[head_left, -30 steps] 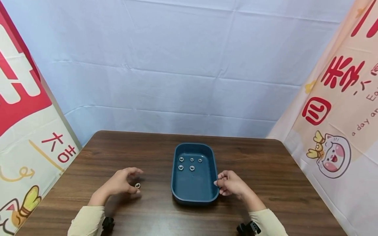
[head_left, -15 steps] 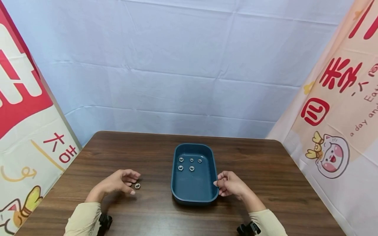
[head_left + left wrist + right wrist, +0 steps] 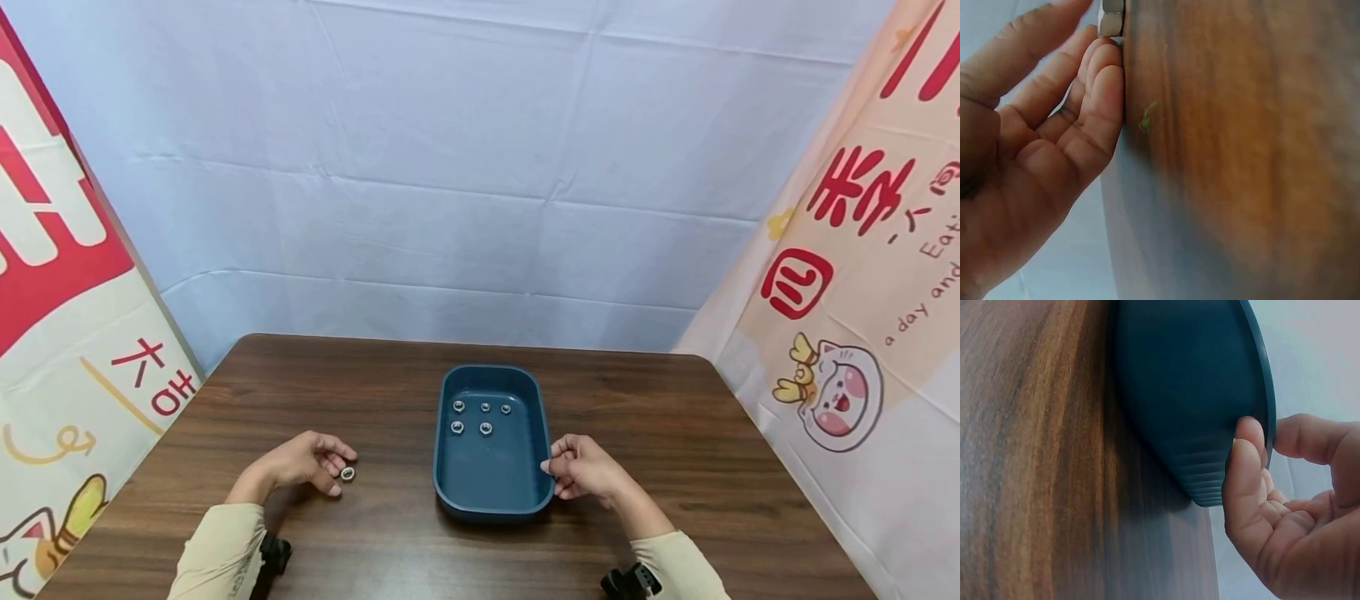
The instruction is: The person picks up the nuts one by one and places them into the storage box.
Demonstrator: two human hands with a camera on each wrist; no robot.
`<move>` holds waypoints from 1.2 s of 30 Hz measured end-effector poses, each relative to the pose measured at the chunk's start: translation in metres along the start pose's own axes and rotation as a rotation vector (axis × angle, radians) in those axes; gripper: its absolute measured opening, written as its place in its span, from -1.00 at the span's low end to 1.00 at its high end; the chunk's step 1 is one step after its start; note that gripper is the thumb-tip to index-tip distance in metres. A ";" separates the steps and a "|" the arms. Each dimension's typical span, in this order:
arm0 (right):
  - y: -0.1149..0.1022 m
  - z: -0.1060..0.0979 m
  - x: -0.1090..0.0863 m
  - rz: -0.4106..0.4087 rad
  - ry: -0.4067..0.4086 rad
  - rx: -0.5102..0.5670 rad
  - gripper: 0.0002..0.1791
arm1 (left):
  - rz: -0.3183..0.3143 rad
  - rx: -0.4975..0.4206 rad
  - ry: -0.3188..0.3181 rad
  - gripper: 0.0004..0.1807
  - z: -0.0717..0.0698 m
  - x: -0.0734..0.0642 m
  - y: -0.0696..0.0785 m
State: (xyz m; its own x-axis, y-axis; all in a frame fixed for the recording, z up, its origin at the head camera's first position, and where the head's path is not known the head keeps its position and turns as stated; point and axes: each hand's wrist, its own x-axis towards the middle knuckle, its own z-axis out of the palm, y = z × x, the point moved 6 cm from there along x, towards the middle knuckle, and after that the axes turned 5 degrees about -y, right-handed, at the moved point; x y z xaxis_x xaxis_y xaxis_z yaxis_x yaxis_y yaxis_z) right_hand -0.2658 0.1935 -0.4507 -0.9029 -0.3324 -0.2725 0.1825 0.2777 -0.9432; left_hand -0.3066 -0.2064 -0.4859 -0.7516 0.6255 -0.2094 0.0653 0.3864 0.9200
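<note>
A silver hex nut (image 3: 347, 474) lies on the wooden table, right at the fingertips of my left hand (image 3: 303, 461). That hand rests low over the tabletop, fingers loosely bent, thumb apart and nothing held. From the left wrist, the nut (image 3: 1111, 19) shows at the top edge just beyond the fingers (image 3: 1107, 94). My right hand (image 3: 588, 469) pinches the right rim of a dark blue rectangular tray (image 3: 495, 510) between thumb and fingers. The right wrist view shows the thumb on one side of the tray wall (image 3: 1191, 375) and fingers on the other.
Inside the tray, toward its far end, several hex nuts (image 3: 486, 428) sit in two rows. The brown table (image 3: 390, 550) has rounded far corners. Behind it hangs a pale cloth (image 3: 450, 192), with printed banners (image 3: 840, 250) at both sides.
My left hand has drawn back slightly from around the nut, and its thumb has moved closer to its fingers. The right hand keeps its pinch on the tray rim.
</note>
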 end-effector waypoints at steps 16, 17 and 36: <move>0.000 0.000 0.000 0.005 -0.011 -0.002 -0.70 | -0.027 0.137 0.029 -0.66 0.003 0.010 0.003; 0.001 0.000 0.000 0.005 -0.011 0.003 -0.70 | -0.030 0.142 0.034 -0.66 0.003 0.010 0.003; 0.007 -0.001 0.002 0.000 -0.029 0.071 -0.72 | -0.082 0.151 0.090 -0.75 0.007 0.012 0.014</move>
State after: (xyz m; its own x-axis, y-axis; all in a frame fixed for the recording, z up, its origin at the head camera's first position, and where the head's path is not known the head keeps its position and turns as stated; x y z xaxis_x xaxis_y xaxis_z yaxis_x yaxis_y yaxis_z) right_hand -0.2671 0.1957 -0.4572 -0.8913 -0.3588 -0.2771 0.2109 0.2131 -0.9540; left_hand -0.3098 -0.1890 -0.4775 -0.8137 0.5271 -0.2452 0.0938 0.5353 0.8394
